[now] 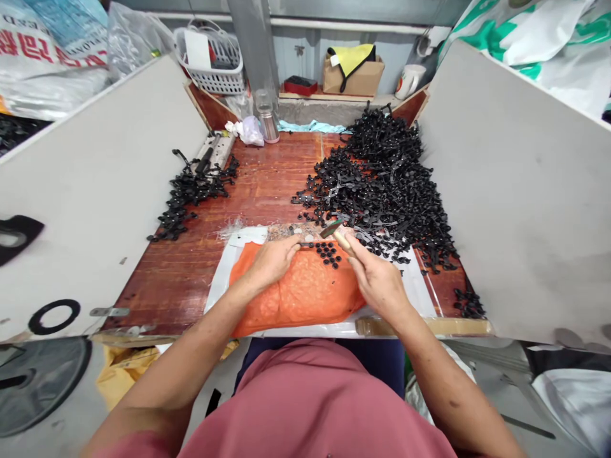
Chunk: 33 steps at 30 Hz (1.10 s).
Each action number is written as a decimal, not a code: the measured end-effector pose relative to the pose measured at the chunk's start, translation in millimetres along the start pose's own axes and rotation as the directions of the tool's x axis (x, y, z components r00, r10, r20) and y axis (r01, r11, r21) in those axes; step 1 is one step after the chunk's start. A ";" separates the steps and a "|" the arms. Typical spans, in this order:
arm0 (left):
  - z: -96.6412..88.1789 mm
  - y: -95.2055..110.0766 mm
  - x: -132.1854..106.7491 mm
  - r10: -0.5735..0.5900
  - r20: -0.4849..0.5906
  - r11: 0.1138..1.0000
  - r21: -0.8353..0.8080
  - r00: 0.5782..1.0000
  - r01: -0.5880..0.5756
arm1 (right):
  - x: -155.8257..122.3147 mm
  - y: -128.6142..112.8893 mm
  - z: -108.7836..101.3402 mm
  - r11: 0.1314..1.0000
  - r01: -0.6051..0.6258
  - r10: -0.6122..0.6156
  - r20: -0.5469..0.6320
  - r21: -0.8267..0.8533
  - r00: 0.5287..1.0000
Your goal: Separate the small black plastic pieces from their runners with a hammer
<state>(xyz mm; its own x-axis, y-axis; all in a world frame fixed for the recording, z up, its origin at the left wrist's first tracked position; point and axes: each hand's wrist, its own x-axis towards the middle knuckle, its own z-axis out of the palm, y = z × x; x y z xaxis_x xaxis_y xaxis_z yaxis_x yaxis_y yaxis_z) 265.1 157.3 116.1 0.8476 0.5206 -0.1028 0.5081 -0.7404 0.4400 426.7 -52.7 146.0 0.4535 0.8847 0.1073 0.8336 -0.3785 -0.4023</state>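
Note:
My right hand (377, 277) is closed round the pale wooden handle of a small hammer (335, 231), whose dark head points left over the work spot. My left hand (273, 259) rests on an orange cloth (305, 296), fingers pinched on a small black part at its far edge. A cluster of small black round pieces (328, 253) lies on the cloth between my hands. A big heap of black plastic parts (382, 184) fills the right side of the wooden table (267, 184).
A smaller pile of black parts (191, 194) lies at the left. Grey boards (515, 191) wall in both sides. At the back stand a white basket (212, 60), a clear jar (265, 114), a cardboard box (353, 73) and a mug (409, 79).

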 end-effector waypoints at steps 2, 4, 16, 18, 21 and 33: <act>-6.9 -5.6 -6.0 0.071 0.001 0.988 -0.135 0.997 -0.070 | -14.9 8.6 -4.7 0.996 -0.027 0.029 -0.029 0.090 0.999; -12.6 -6.5 -10.7 0.080 0.005 0.977 -0.199 0.997 -0.078 | -34.5 16.5 -4.4 0.991 -0.056 0.057 -0.012 0.123 0.998; -14.9 10.0 -0.5 -0.109 0.180 0.958 0.280 0.977 0.056 | -102.3 11.1 32.5 0.962 -0.136 0.091 0.192 0.236 0.977; -16.0 12.9 -1.0 -0.081 0.128 0.947 0.318 0.988 0.037 | -101.9 12.1 33.9 0.963 -0.138 0.096 0.187 0.232 0.978; -11.8 15.8 1.1 0.013 0.062 0.976 0.215 0.998 -0.027 | -101.8 13.9 35.5 0.967 -0.139 0.097 0.191 0.215 0.977; 6.9 14.1 17.4 0.066 0.067 0.997 0.030 0.996 -0.068 | -101.2 15.5 37.8 0.972 -0.142 0.107 0.186 0.186 0.977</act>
<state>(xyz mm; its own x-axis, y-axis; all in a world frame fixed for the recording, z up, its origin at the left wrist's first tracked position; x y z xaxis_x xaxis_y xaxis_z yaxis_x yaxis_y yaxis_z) 288.1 152.9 114.3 0.8877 0.4408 -0.1330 0.4534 -0.7866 0.4191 381.8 -137.8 94.5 0.4737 0.8742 -0.1071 0.6875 -0.4430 -0.5754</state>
